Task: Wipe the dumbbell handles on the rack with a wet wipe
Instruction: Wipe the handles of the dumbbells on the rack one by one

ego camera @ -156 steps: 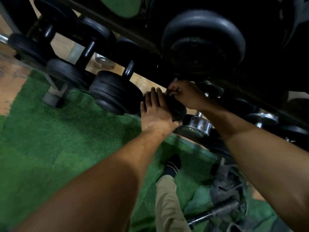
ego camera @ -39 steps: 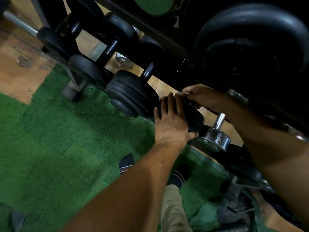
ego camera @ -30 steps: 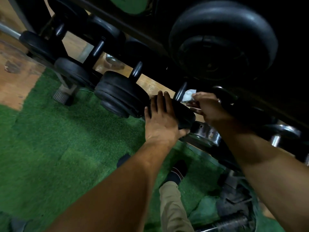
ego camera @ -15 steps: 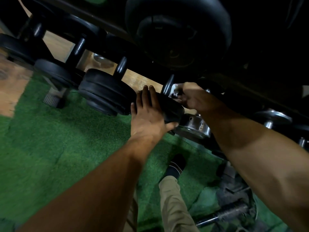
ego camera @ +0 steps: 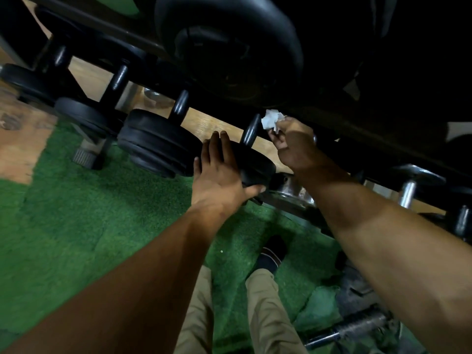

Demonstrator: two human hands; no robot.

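Black dumbbells lie in a row on the low rail of the rack (ego camera: pixel 107 24). My left hand (ego camera: pixel 219 175) presses flat, fingers straight, on the near weight of one black dumbbell (ego camera: pixel 255 164). Its dark handle (ego camera: pixel 251 130) rises behind my fingers. My right hand (ego camera: pixel 293 145) pinches a crumpled white wet wipe (ego camera: pixel 271 119) just to the right of that handle's upper end. I cannot tell whether the wipe touches the handle.
A bigger black dumbbell (ego camera: pixel 155 144) sits left of it, with two more further left. Chrome dumbbells (ego camera: pixel 408 187) lie to the right. A large black weight (ego camera: pixel 229 47) hangs overhead. Green turf (ego camera: pixel 76 226) covers the floor; my feet and a bar (ego camera: pixel 350 328) are below.
My right hand has drawn back from the handle, so the white wipe now shows beside its top. My left hand has stayed on the dumbbell's weight.
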